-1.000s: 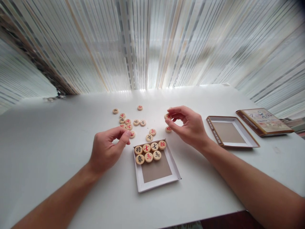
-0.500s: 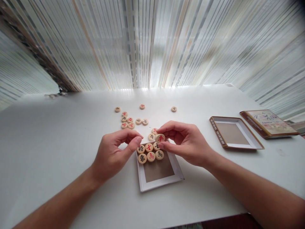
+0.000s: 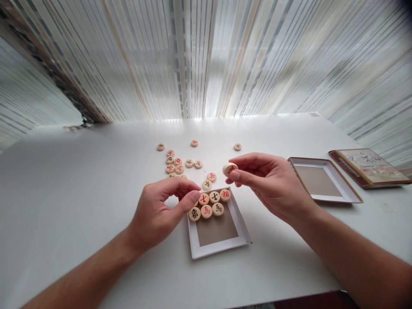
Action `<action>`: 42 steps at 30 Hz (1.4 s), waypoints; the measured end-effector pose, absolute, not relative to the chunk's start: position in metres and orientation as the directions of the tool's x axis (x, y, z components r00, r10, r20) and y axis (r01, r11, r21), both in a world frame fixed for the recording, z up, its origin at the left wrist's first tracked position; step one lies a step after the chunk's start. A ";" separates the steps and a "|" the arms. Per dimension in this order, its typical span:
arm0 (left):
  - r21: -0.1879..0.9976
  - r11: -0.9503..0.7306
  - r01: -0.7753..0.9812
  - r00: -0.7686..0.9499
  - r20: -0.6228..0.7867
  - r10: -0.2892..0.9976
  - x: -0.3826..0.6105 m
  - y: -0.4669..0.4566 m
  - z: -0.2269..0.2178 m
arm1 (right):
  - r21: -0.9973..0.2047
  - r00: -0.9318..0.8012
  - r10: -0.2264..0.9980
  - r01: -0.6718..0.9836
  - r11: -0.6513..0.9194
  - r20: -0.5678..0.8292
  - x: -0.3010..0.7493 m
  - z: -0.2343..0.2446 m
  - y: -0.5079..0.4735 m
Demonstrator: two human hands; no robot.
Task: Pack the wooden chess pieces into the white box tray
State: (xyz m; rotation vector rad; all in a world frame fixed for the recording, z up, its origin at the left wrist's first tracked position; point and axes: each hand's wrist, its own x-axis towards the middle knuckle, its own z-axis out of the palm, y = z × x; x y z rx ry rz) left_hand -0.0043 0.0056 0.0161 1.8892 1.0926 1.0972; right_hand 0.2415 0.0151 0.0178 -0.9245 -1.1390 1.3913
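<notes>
My right hand (image 3: 270, 182) pinches a round wooden Chinese chess piece (image 3: 230, 170) with a red character between thumb and fingers, raised above the table right of the loose pieces. My left hand (image 3: 164, 208) is curved at the upper left corner of a shallow white-edged box tray (image 3: 219, 245), its thumb and index fingertips slightly apart with nothing seen between them. Two rows of pieces lie in the tray's upper part, among them a black horse piece (image 3: 218, 209) and a red piece (image 3: 225, 195) at the right end. The left hand partly hides the top-left piece.
Several loose pieces (image 3: 179, 168) are scattered on the white table (image 3: 96, 171) beyond the tray, two of them close to its far edge. At the right stand an open box half (image 3: 294, 182) and a printed box (image 3: 375, 165). Striped curtains (image 3: 206, 64) hang behind.
My right hand has moved right and slightly up with its piece, away from the tray, uncovering the red piece at the top row's right end. My left hand stays by the tray's corner.
</notes>
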 end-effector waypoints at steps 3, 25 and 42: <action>0.860 -0.399 0.318 0.295 0.311 0.904 -0.004 0.006 0.016 | -0.977 -0.196 0.981 -0.210 -0.037 0.005 0.238 0.016 0.013; 0.913 -0.333 0.236 0.409 0.218 0.886 0.007 -0.005 0.024 | -0.954 -0.396 0.913 -0.224 -0.200 -0.098 0.222 0.018 -0.003; 0.953 -0.280 0.113 0.286 0.239 0.928 0.010 -0.013 0.016 | -0.840 -0.404 0.888 -0.385 -0.383 -0.220 0.219 0.015 -0.006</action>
